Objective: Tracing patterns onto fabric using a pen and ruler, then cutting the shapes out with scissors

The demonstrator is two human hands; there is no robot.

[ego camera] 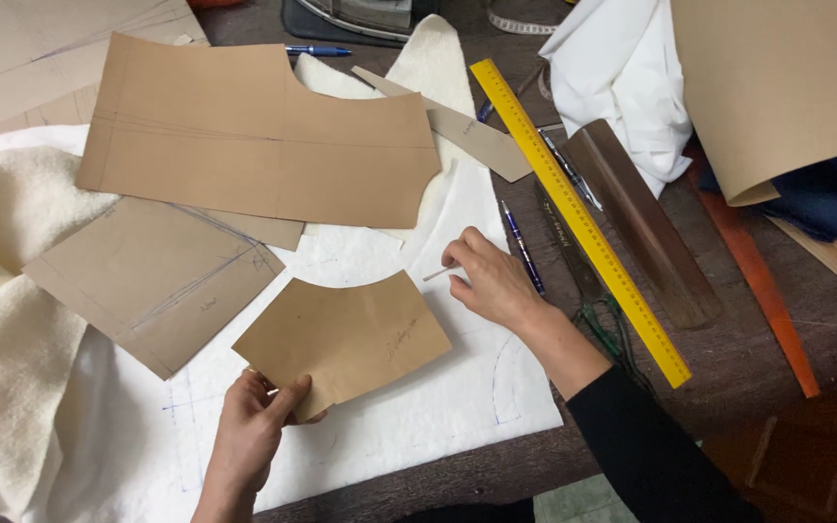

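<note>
Small brown paper pattern pc (346,337) pinched at lower corner by L hand (249,431); light, floppy, prob. best held by edges; thin chalk stick (437,274) pinched in R hand (488,281) fingertips.

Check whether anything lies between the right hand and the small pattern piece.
Nothing visible does. Only bare white fabric lies between the right hand, which pinches a thin white stick, and the small pattern piece held by the left hand.

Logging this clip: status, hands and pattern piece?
Left hand grips small brown pattern piece. Right hand pinches chalk sliver on white fabric. Nothing between them.
</note>
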